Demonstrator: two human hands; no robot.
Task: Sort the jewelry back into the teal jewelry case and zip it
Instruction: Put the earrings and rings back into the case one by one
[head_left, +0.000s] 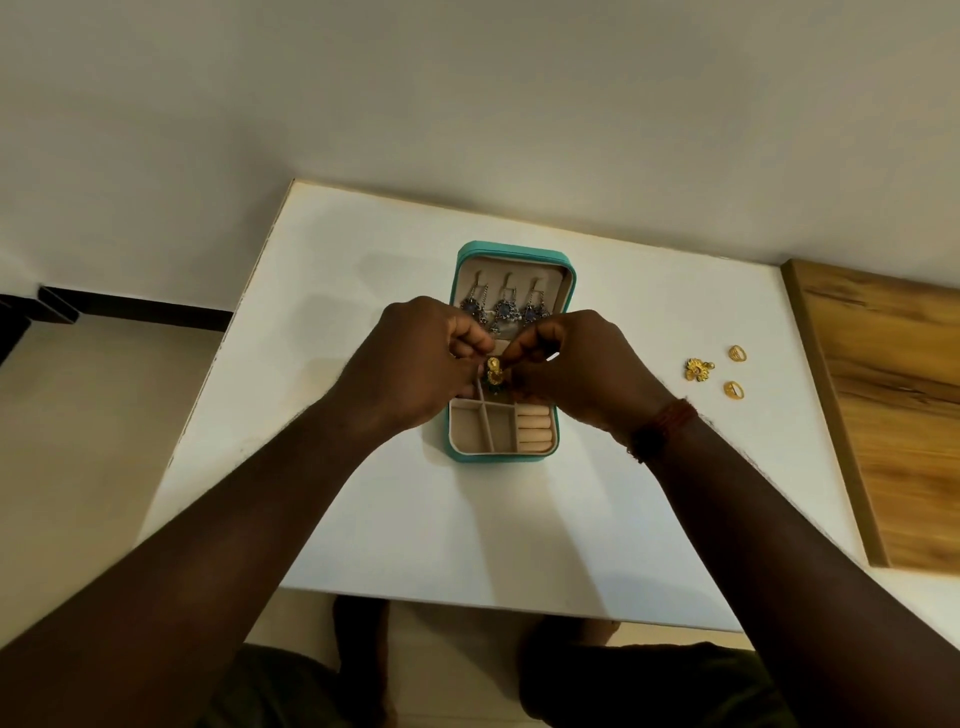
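The teal jewelry case (498, 458) lies open at the middle of the white table (363, 519), lid on the far side. A gold earring (492, 370) is pinched between the curled fingertips of the left hand (415, 364) and the right hand (566, 364), above the case's middle.

Risks:
- The small piece may slip from the pinch and drop into the wrong compartment.
- The silver-blue earrings (503, 310) hung in the lid, just beyond the knuckles, may be knocked loose.
- A gold flower piece (697, 369) and two gold rings (737, 353) (733, 389) lie well to the right and may be overlooked before zipping.
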